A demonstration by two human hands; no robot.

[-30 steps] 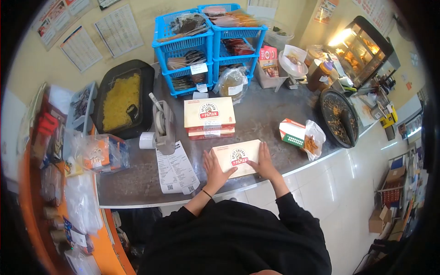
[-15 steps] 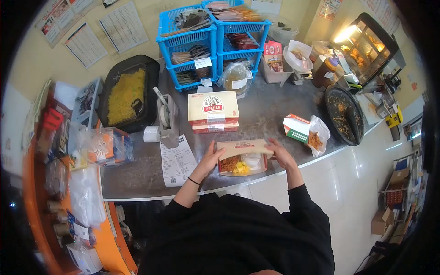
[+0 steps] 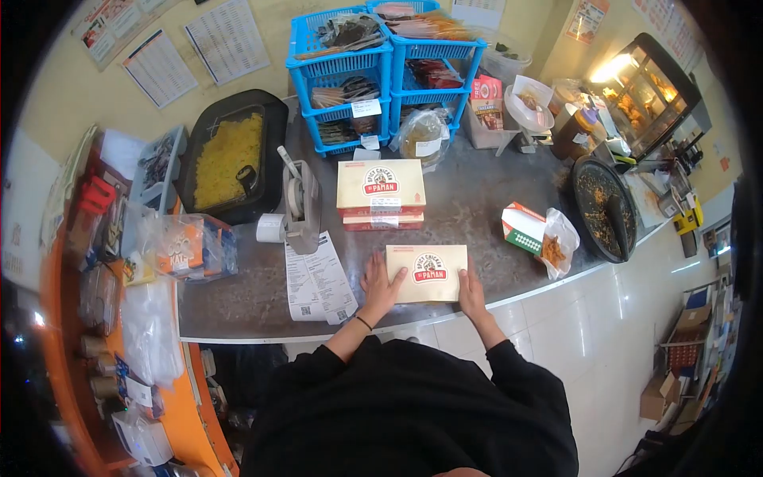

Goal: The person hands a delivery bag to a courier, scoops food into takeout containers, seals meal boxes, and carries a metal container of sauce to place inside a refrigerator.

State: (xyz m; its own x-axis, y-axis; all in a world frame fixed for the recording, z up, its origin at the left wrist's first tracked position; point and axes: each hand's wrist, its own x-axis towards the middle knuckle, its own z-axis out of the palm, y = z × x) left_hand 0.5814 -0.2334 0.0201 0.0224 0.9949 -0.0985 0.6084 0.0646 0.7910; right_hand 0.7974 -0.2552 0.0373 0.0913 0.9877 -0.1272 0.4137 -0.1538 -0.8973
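Observation:
A cream cardboard meal box (image 3: 427, 290) with a red-and-black chicken logo lies near the counter's front edge. Its lid is down over the food, and a thin strip of yellow shows below the front edge. My left hand (image 3: 382, 288) grips the left side, thumb on the lid's edge and fingers spread outward. On the opposite side my right hand (image 3: 473, 296) holds the box, with the thumb along the lid's right edge. Behind it stands a stack of similar closed boxes (image 3: 381, 201) with a label stuck on the front.
Long receipts (image 3: 312, 282) lie left of my hands, beside a grey tape dispenser (image 3: 304, 211). To the right are an open snack carton (image 3: 524, 226) and fried food in paper (image 3: 554, 246). Blue baskets (image 3: 342, 63) of packets and a black pan (image 3: 596, 183) stand farther back.
The box's lid has come down, covering the rice, egg and meat. Both hands have shifted lower along the box's sides. The whole view has shifted slightly.

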